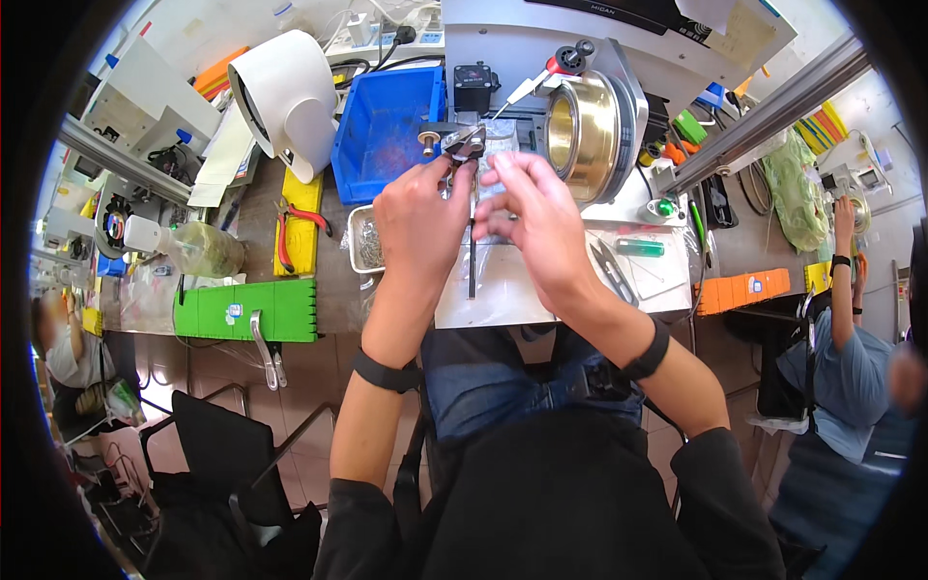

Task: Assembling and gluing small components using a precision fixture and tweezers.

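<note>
My left hand (418,217) is closed, thumb and fingers pinched together at a dark metal fixture (466,143) on the bench machine. Whatever lies in that pinch is hidden by the fingers. Just to its right, my right hand (530,208) is slightly blurred, with its fingers curved and apart and nothing visible in them. A thin dark strip (472,261) runs down between the two hands over the white work surface (498,300). Behind my right hand stands a large gold-coloured spool (583,135), and a red-and-black knobbed part (565,63) sits above it.
A blue bin (387,130) and a small tray of metal bits (366,242) stand left. Red-handled pliers (284,237) rest on a yellow strip. Tweezers (614,271) and a green-handled tool (640,247) lie right. Another person (841,358) works at far right.
</note>
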Motion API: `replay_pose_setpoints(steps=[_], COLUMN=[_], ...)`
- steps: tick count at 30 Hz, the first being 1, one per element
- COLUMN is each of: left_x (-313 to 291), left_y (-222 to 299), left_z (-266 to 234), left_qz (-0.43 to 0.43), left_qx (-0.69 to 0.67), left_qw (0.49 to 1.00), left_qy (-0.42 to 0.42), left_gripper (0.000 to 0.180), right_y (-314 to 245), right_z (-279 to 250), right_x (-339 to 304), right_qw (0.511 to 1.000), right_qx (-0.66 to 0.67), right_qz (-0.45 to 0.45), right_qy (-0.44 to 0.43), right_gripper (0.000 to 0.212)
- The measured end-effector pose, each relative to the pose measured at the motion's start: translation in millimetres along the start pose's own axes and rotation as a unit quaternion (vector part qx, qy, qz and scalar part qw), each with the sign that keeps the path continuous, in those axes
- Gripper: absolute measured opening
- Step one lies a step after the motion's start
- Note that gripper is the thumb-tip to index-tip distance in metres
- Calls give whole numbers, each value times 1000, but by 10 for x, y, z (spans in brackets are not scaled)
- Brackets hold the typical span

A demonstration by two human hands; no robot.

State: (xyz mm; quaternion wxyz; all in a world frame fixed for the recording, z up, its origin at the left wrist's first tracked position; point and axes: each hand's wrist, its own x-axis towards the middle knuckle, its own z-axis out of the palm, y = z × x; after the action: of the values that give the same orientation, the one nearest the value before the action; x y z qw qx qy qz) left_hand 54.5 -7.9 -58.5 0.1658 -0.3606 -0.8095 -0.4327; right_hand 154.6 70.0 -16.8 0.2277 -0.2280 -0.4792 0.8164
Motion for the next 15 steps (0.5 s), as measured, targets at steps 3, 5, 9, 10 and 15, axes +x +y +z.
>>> replay_pose_setpoints(steps=[3, 5, 9, 10, 15], left_x=[14, 6, 19, 24, 52], left_y=[-12, -16, -30, -31, -3], left_z=[33, 47, 70, 70, 61], left_qz=[-21, -6, 12, 12, -16], left_qx=[-12, -6, -2, 4, -5], left_qw=[999, 1000, 1000, 1000, 1000], left_qy=[-22, -7, 2, 3, -21], left_gripper=[18, 18, 18, 18, 19], right_y=[101, 126, 175, 178, 169], right_z=[77, 84, 113, 112, 87], right_x=[156, 223, 300, 310, 318], right_qw=[998, 998, 992, 991, 993], right_qx=[40, 52, 93, 92, 69], right_qz=[-25, -30, -82, -95, -94], right_qy=[37, 26, 32, 26, 14], right_gripper=[27, 24, 19, 18, 12])
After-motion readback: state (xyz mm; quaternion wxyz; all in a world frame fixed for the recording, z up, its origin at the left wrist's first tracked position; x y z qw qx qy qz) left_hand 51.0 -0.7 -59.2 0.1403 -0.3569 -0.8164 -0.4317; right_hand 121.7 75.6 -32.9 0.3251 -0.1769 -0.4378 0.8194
